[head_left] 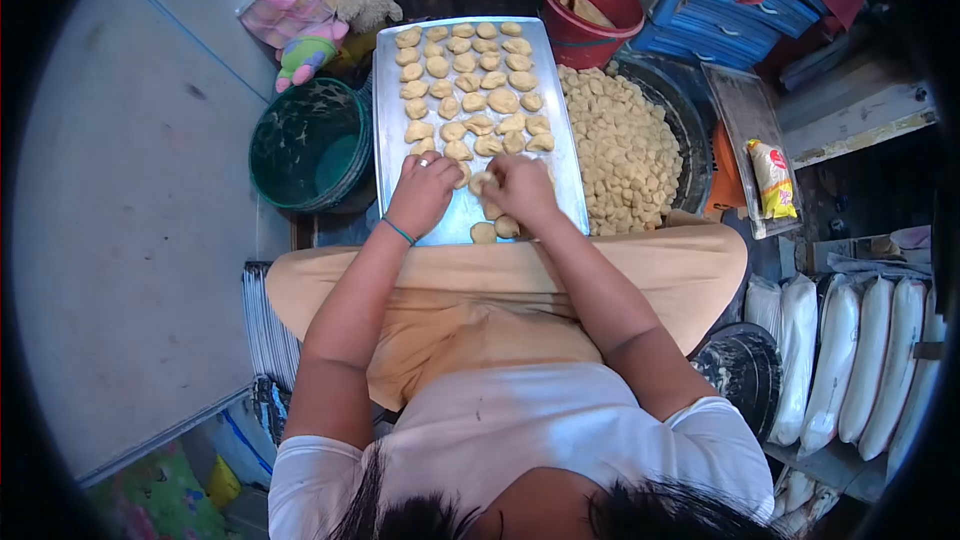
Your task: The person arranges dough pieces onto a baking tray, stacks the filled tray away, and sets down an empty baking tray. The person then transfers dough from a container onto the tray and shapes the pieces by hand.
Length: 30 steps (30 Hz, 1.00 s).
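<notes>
A metal tray (pixel 384 140) lies in front of my lap, with rows of pale, flattened dough pieces (pixel 502 100) on it. My left hand (pixel 425 190), with a ring and a green wristband, rests at the tray's lower left, its fingers over a dough piece at the end of a row. Beside it, my right hand (pixel 522 188) has its fingers bent together around a dough piece (pixel 482 183), partly blurred. Rounder dough balls (pixel 484 233) sit near the tray's front edge, below my right hand.
Right of the tray, a wide dark basin (pixel 697 155) holds a heap of small dough lumps (pixel 620 150). A red bucket (pixel 590 45) stands behind it, a green bucket (pixel 285 155) at the left. A yellow packet (pixel 772 180) lies on a board at the right.
</notes>
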{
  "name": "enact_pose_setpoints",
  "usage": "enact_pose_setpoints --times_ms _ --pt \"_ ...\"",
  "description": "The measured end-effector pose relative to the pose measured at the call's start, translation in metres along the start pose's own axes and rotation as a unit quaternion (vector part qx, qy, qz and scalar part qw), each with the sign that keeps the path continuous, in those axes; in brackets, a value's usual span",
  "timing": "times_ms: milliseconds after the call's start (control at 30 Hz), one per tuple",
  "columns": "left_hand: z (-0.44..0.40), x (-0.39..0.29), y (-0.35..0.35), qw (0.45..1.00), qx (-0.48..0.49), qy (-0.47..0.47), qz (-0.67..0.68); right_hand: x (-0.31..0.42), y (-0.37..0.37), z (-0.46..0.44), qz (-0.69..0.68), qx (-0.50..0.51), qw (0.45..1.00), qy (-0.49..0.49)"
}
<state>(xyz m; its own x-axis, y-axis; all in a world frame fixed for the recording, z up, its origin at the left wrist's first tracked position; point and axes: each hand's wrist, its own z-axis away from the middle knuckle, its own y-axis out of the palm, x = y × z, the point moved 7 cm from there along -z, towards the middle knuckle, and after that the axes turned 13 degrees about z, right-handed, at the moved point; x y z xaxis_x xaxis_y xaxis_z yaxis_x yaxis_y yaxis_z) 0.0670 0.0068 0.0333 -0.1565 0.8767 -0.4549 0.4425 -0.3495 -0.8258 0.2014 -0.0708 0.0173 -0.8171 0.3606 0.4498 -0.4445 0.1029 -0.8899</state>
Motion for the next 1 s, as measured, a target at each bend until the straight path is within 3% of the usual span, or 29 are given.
enact_pose_setpoints --times_ms 100,267,367,467,567,667,733,867,1000 --pt "-0.003 -0.005 0.003 1.000 0.011 -0.007 0.006 -0.012 -0.010 -0.010 0.094 -0.064 0.991 -0.065" --pt "-0.015 -0.021 0.005 1.000 -0.009 0.014 0.019 -0.035 -0.027 0.008 0.137 0.033 0.987 -0.078" --pt "-0.023 -0.021 0.023 0.998 0.003 0.053 0.023 -0.059 -0.009 -0.003 -0.027 0.150 0.988 -0.005" --pt "-0.025 -0.022 0.035 0.998 0.029 0.051 0.007 -0.065 -0.013 -0.009 -0.086 0.055 0.994 0.043" --pt "-0.031 -0.032 0.027 0.999 0.019 0.041 0.017 -0.055 -0.020 0.004 0.056 -0.008 0.994 -0.092" --pt "-0.033 -0.050 0.034 0.997 0.035 0.022 0.071 -0.058 -0.019 0.004 0.102 0.062 0.990 -0.072" --pt "-0.033 -0.063 0.046 0.990 0.086 -0.003 0.108 -0.065 -0.021 0.002 0.079 0.082 0.992 -0.047" --pt "-0.020 -0.066 0.063 0.994 0.022 -0.016 0.106 -0.086 -0.013 -0.011 -0.111 0.037 0.992 0.041" --pt "-0.012 -0.078 0.055 0.996 -0.016 -0.010 0.089 -0.082 -0.019 -0.007 -0.089 -0.056 0.993 -0.063"
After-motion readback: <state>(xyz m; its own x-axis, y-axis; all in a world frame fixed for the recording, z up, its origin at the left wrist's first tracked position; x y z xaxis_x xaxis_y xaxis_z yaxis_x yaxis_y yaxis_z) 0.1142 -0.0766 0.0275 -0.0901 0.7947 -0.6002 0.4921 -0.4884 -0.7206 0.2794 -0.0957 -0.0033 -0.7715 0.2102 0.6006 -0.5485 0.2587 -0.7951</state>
